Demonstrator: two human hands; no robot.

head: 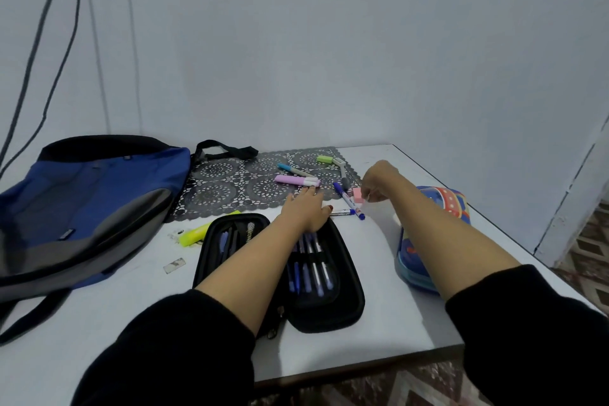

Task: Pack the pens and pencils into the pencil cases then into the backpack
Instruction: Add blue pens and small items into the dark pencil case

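Both of my hands reach forward over the table (395, 323). Left hand (306, 211): fingers straight and released, lying flat past the far end of the black pencil case (329, 316), with the fingertips just short of the purple highlighter (296, 180). Right hand (379, 181): fingers curled downward beside the pink eraser (357, 193); I cannot tell whether they grasp anything.

Black pencil case: open flat at the centre of the table, beneath my left forearm, with pens (309, 270) held side by side under elastic bands in the right half and a few more in the left half. Two blue markers (346, 198) lie loose and crossed just beyond the case, between my hands. A yellow highlighter (194, 234) lies just beside the case's left edge.

Further out, the purple highlighter, a teal pen (295, 171) and a green eraser (324, 159) rest on a grey lace mat (230, 181). A blue patterned pencil case (441, 204) stands at the right edge of the table, partly hidden by my right forearm. The blue and grey backpack (89, 201) lies on the left of the table, touching the mat.
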